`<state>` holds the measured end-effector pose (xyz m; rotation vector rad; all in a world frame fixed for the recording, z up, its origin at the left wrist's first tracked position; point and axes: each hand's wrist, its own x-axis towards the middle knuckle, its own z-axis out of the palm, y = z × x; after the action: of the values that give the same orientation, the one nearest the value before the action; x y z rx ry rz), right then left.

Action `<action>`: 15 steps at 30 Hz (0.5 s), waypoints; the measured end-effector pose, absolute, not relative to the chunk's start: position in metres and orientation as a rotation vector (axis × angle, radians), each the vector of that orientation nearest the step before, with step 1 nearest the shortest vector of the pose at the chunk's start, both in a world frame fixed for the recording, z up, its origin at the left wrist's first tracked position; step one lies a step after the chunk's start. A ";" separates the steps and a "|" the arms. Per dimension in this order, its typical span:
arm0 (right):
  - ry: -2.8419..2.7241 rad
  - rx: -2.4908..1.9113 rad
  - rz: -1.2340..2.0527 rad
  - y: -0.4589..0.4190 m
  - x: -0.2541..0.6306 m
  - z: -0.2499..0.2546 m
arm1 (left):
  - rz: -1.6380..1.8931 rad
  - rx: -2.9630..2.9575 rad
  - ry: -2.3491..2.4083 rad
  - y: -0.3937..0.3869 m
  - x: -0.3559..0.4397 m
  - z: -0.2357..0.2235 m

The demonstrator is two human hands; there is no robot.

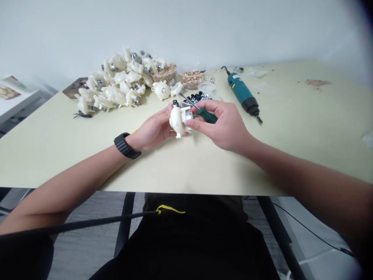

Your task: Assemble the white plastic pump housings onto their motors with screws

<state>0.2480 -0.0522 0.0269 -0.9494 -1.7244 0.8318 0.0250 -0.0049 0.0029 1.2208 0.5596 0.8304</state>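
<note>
My left hand grips a small cream plastic part with a metal motor end, holding it just above the pale table. A black watch sits on that wrist. My right hand is closed round a green-handled screwdriver, whose metal shaft points up and left. The fingertips of my right hand also touch the part's metal end. Both hands meet at the middle of the table.
A heap of similar cream parts lies at the back left. Two tubs of small brown pieces, a pile of black bits and a teal electric screwdriver lie behind my hands. A black cord crosses my lap.
</note>
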 end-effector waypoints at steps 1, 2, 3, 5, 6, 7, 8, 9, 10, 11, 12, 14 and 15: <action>-1.740 -0.968 0.778 -0.052 0.248 0.025 | 0.780 1.212 0.541 -0.009 0.027 0.005; -1.757 -0.981 0.737 -0.051 0.248 0.023 | 0.743 1.206 0.522 -0.012 0.029 0.006; -1.773 -0.989 0.711 -0.050 0.248 0.021 | 0.732 1.210 0.512 -0.016 0.031 0.007; -1.799 -0.985 0.699 -0.049 0.248 0.019 | 0.758 1.235 0.525 -0.021 0.032 0.006; -1.805 -0.977 0.709 -0.048 0.248 0.018 | 0.774 1.246 0.539 -0.023 0.033 0.005; -1.809 -0.973 0.726 -0.047 0.248 0.018 | 0.787 1.253 0.551 -0.024 0.033 0.004; -1.814 -0.973 0.752 -0.047 0.249 0.018 | 0.803 1.254 0.558 -0.024 0.034 0.002; -1.817 -0.971 0.781 -0.047 0.249 0.018 | 0.824 1.253 0.556 -0.024 0.034 0.000; -1.814 -0.963 0.806 -0.046 0.249 0.018 | 0.852 1.251 0.552 -0.024 0.035 -0.001; -1.805 -0.950 0.825 -0.046 0.249 0.018 | 0.884 1.252 0.550 -0.023 0.035 -0.003; -1.795 -0.937 0.833 -0.046 0.249 0.018 | 0.913 1.258 0.550 -0.022 0.035 -0.004; -1.793 -0.927 0.800 -0.046 0.251 0.018 | 0.940 1.271 0.545 -0.021 0.035 -0.005; -1.814 -0.937 0.761 -0.046 0.252 0.018 | 0.938 1.273 0.545 -0.020 0.035 -0.006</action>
<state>0.2520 -0.0455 0.0183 -0.9373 -1.8144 0.7611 0.0348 -0.0202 -0.0056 1.2732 0.5446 0.9378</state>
